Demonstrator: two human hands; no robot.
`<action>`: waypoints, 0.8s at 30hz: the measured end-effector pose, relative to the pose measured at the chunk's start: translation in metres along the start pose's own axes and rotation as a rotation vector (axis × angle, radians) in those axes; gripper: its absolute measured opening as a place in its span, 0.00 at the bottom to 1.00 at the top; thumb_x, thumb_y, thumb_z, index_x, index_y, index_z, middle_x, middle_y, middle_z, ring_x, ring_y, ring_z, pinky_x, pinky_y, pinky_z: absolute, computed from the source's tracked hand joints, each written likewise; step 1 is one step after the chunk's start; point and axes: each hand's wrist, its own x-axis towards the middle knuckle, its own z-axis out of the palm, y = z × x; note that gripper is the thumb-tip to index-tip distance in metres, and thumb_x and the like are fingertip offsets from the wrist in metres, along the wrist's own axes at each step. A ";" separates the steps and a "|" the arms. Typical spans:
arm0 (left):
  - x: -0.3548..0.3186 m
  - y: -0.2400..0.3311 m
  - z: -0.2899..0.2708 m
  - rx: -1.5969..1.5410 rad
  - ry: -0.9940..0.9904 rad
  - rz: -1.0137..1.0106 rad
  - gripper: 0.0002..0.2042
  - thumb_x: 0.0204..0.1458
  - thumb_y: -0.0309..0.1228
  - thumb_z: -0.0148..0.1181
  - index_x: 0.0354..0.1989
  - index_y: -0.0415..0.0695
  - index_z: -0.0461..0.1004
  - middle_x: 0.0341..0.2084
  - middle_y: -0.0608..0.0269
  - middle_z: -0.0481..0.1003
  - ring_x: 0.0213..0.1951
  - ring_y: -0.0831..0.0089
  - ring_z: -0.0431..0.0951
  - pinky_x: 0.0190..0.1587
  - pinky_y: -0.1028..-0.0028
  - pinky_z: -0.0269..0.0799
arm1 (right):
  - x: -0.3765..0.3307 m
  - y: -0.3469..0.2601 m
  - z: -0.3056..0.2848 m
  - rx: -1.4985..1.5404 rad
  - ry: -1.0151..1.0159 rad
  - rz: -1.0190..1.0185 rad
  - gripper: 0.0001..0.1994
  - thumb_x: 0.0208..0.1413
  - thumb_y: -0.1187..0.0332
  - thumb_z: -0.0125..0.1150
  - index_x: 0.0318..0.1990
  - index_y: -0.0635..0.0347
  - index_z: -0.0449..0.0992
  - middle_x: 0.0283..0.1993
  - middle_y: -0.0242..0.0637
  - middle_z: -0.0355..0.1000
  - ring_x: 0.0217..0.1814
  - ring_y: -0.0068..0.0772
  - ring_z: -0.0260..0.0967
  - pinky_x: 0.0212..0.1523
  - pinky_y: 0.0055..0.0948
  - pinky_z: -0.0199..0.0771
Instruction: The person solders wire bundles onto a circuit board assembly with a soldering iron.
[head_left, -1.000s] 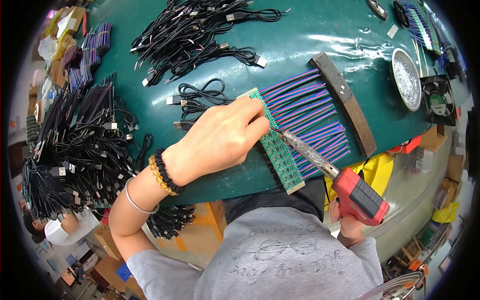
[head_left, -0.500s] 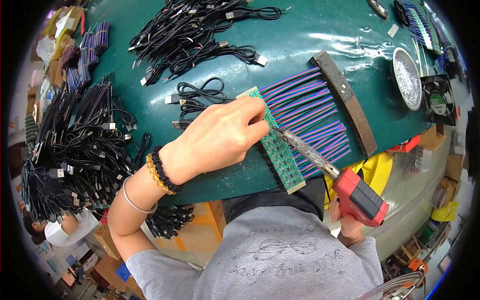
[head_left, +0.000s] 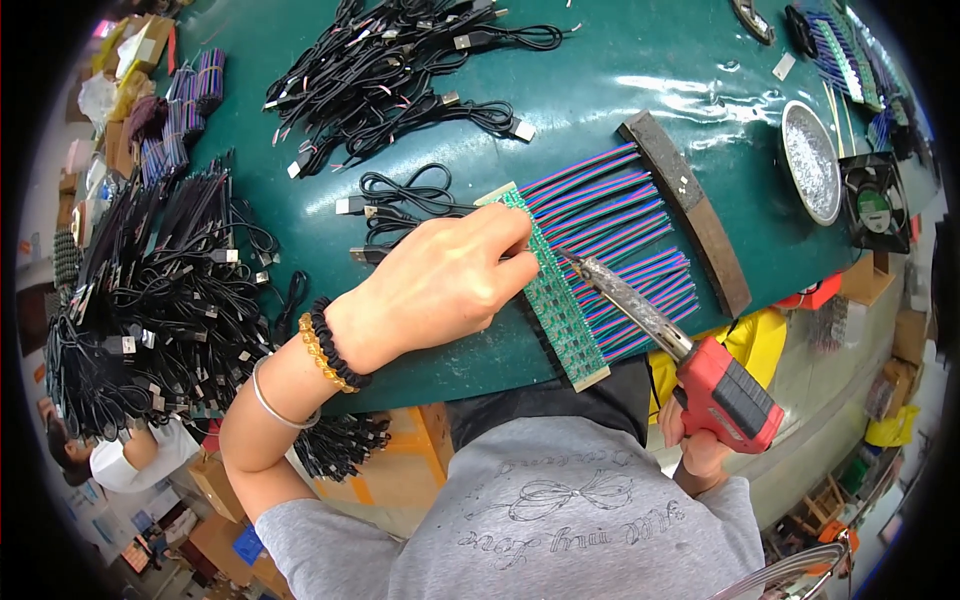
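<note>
My left hand (head_left: 437,274) reaches over a green circuit board panel (head_left: 560,312), thumb and finger pinched at its upper part; what they hold is hidden. Black USB cables (head_left: 408,190) lie beside that hand, one running toward the board's upper end. In my right hand (head_left: 700,447) is a soldering iron (head_left: 722,390) with a red and black pistol-shaped handle. Its tip hovers just right of the pinched fingers, over the bundled multicoloured wires (head_left: 610,215) that fan out from the board's right side.
Beyond the wires lies a dark curved bar (head_left: 690,205). A bowl of silvery bits (head_left: 810,160) and a small black fan (head_left: 874,203) stand at the right. Heaps of black USB cables (head_left: 390,75) cover the far table and left edge (head_left: 150,300). Another person (head_left: 140,455) is at lower left.
The soldering iron's tip has shifted slightly right, away from the board and my left fingers. My left hand stays pinched over the board, nearly in place.
</note>
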 end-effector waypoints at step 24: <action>-0.057 -0.029 -0.060 -0.060 0.680 -0.691 0.03 0.51 0.22 0.62 0.30 0.37 0.73 0.40 0.58 0.75 0.38 0.71 0.75 0.40 0.72 0.72 | 0.016 -0.012 0.016 0.360 0.165 -0.072 0.43 0.53 0.33 0.52 0.57 0.71 0.59 0.14 0.25 0.56 0.13 0.20 0.56 0.18 0.21 0.59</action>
